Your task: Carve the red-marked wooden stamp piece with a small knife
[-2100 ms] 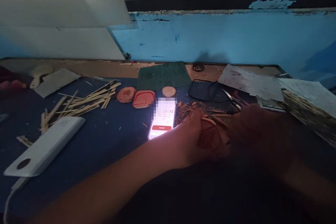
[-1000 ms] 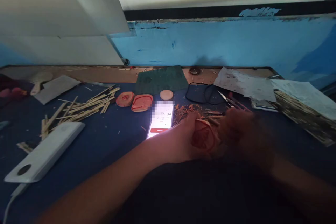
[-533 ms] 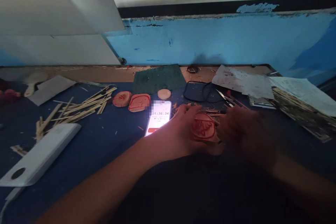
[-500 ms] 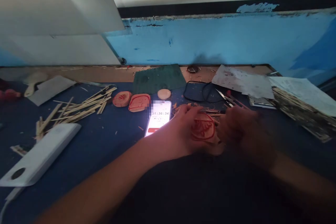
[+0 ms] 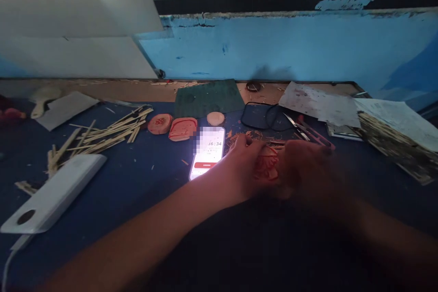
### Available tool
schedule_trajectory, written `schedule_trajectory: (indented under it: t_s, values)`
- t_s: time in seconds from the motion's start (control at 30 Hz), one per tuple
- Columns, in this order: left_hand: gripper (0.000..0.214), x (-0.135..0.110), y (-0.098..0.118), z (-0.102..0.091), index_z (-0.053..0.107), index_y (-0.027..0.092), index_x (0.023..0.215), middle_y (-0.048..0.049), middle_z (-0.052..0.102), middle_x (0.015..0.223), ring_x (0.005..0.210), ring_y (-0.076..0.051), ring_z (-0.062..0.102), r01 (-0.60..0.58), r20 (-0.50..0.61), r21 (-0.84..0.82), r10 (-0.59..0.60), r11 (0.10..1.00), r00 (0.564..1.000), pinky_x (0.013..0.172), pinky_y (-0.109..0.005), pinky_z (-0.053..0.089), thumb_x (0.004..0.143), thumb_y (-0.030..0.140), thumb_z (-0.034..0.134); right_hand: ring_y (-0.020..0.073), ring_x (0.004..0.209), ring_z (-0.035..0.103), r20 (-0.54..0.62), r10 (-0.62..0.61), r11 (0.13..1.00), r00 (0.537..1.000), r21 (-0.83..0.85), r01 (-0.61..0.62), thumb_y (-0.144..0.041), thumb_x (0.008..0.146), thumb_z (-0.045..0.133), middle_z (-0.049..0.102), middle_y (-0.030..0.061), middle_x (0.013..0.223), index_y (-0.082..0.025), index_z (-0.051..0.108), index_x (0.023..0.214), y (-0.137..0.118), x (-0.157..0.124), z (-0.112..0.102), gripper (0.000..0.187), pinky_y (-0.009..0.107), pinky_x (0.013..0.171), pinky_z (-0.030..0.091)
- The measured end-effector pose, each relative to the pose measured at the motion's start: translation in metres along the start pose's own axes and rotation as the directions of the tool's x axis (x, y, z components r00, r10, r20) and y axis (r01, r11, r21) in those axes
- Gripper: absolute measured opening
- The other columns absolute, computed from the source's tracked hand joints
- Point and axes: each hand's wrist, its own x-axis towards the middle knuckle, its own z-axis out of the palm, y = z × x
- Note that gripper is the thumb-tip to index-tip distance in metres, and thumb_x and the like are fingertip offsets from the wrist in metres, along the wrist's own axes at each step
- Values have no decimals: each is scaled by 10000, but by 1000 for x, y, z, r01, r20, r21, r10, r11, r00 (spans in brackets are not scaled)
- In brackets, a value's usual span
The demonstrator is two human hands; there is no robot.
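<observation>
My left hand (image 5: 244,164) is closed around a wooden disc (image 5: 268,166) with red carved lines on its face, gripping it by its left side. Close against the disc's right edge is my right hand (image 5: 306,166), dark and blurred, its fingers curled. Whatever it holds is hidden. Wood shavings (image 5: 236,136) lie just behind my left hand. Left of that wrist a lit phone (image 5: 207,153) shows a running timer. Behind the phone sit two red-marked wooden pieces (image 5: 159,124) and a small plain wooden disc (image 5: 215,118).
Scissors with reddish handles (image 5: 318,133) and a black cord loop (image 5: 258,121) lie behind my hands. A green sheet (image 5: 205,99) rests by the wall. Thin sticks (image 5: 102,134) and a white power strip-like device (image 5: 58,194) occupy the left; stained papers (image 5: 318,102) the right.
My right hand has shifted left, closer to the disc, and covers more of its right side. The disc looks tilted. The view has moved slightly.
</observation>
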Motion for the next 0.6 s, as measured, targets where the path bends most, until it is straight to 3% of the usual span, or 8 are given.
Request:
schedule_trajectory:
  t_s: [0.13, 0.3, 0.47, 0.6]
  values:
    - [647, -1, -1, 5, 584, 237, 1308, -109, 456, 1267, 1127, -291, 591, 30, -19, 10, -30, 1000, 999, 1004, -475, 558, 794, 565, 798, 112, 478, 415, 58, -82, 978, 995, -188, 92, -342, 1064, 551, 509, 0, 533, -206, 531, 593, 5, -4, 4, 491, 285, 419, 255]
    - [753, -2, 6, 5, 551, 236, 1335, -152, 417, 1387, 1158, -360, 598, 139, -16, 54, -139, 989, 990, 984, -548, 561, 733, 598, 821, 121, 414, 383, -123, 58, 998, 991, 44, -52, -479, 1046, 571, 446, -10, 488, -233, 492, 580, 12, -5, 4, 532, 295, 375, 228]
    - [834, -1, 16, -1, 526, 218, 1388, -165, 408, 1399, 1198, -387, 598, 207, 32, 27, -208, 978, 978, 1005, -545, 554, 676, 488, 867, 114, 413, 286, -183, 47, 969, 982, 247, -1, -512, 994, 649, 305, -43, 475, -242, 373, 538, 7, 3, -1, 597, 304, 400, 227]
    - [846, -2, 19, -2, 519, 201, 1402, -168, 408, 1379, 1173, -370, 597, 203, 29, 13, -203, 979, 979, 1015, -551, 546, 695, 515, 862, 117, 428, 323, -138, 6, 992, 990, 127, 12, -500, 1033, 592, 359, -29, 480, -236, 418, 537, 7, 1, -1, 588, 314, 421, 262]
